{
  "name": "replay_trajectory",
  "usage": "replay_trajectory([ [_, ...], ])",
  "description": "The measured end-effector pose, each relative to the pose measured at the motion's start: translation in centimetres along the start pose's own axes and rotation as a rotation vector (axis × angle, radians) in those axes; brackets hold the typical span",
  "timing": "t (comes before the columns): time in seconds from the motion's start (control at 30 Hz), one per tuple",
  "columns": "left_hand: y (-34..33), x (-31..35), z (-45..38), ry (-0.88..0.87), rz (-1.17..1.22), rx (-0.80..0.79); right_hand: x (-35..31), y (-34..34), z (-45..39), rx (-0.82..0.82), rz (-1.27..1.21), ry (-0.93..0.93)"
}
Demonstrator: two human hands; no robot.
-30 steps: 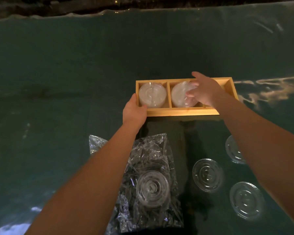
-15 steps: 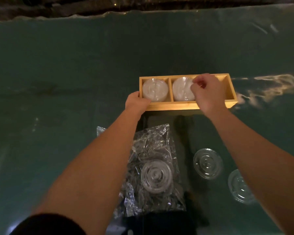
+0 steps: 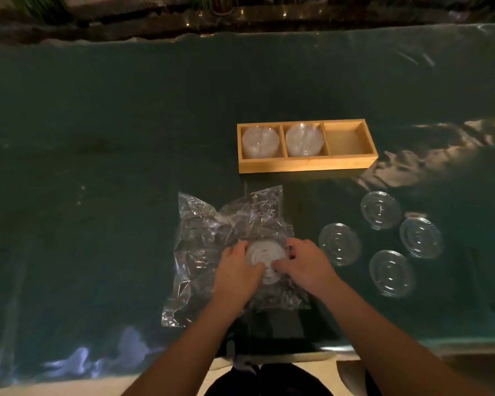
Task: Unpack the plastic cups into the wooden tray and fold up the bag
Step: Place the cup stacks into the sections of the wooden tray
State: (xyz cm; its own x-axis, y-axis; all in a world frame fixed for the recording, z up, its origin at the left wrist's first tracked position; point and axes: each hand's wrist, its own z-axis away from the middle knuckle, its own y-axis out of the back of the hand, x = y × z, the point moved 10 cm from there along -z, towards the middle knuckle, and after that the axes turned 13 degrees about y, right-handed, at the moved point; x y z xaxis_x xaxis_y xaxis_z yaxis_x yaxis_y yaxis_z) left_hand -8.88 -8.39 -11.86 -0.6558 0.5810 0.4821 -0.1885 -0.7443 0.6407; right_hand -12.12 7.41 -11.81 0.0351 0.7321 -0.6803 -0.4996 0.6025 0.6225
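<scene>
- The tabletop (image 3: 103,172) is a broad dark green surface under a glossy, wrinkled film that throws bright glare to the right of the wooden tray (image 3: 306,164).
- The wooden tray is a pale, square-cornered box with three compartments in a row. Its left and middle compartments each hold a nested stack of cups (image 3: 260,140), cloudy white and round; the right compartment holds nothing.
- The bag (image 3: 203,238) lies just in front of the tray, flattened, clear and heavily crinkled, so it should slide and spring back when pressed.
- Four clear lids (image 3: 339,243), thin ribbed discs, lie flat to the front right of the tray, just beside the bag and apart from one another.
- The left hand (image 3: 236,274) and right hand (image 3: 305,265) meet on the bag, in front of the tray, curled around a round clear lid or cup top (image 3: 265,252). Both sets of fingers close on its rim; whether it lies on the bag or inside it cannot be told.
- Judged from this, the step is freeing this last round piece. It should go best with a light grip on the rim, lifting straight up while one hand pins the slippery film, since thin plastic buckles under a squeeze.
</scene>
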Motion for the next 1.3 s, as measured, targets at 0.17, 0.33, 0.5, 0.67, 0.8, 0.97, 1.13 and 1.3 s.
replay_trajectory([
  [0.17, -1.0, -0.9, -0.3, 0.041, 0.002, -0.052, 0.1, -2.1, 0.2, -0.032, 0.137, -0.026],
  [0.33, -1.3, -1.0, -0.8, 0.057, -0.006, -0.091, 0.5, -2.3, 0.5, 0.011, 0.046, -0.029],
  [0.5, -0.9, -0.6, 0.0, -0.029, 0.093, -0.040, 0.8, -2.0, 1.1, 0.074, -0.069, 0.011],
  [0.67, -1.4, -1.6, 0.3, -0.015, 0.149, -0.067, 1.6, -1.7, 1.9, 0.122, -0.195, 0.017],
  [0.8, -1.5, -0.5, -0.1, 0.000, 0.260, -0.096, 1.8, 0.1, 1.6, 0.168, -0.320, 0.057],
  [0.97, -1.1, 5.0, 0.3, -0.030, 0.468, -0.170, 1.6, 5.3, 0.5, 0.256, -0.485, 0.147],
  [1.13, 0.5, 12.1, -0.9, -0.072, 0.544, -0.201, 2.1, 10.9, -3.1, 0.232, -0.735, 0.128],
  [1.3, 2.2, 15.9, -3.6, -0.040, 0.669, -0.219, 2.5, 15.3, -8.0, 0.207, -0.784, 0.122],
])
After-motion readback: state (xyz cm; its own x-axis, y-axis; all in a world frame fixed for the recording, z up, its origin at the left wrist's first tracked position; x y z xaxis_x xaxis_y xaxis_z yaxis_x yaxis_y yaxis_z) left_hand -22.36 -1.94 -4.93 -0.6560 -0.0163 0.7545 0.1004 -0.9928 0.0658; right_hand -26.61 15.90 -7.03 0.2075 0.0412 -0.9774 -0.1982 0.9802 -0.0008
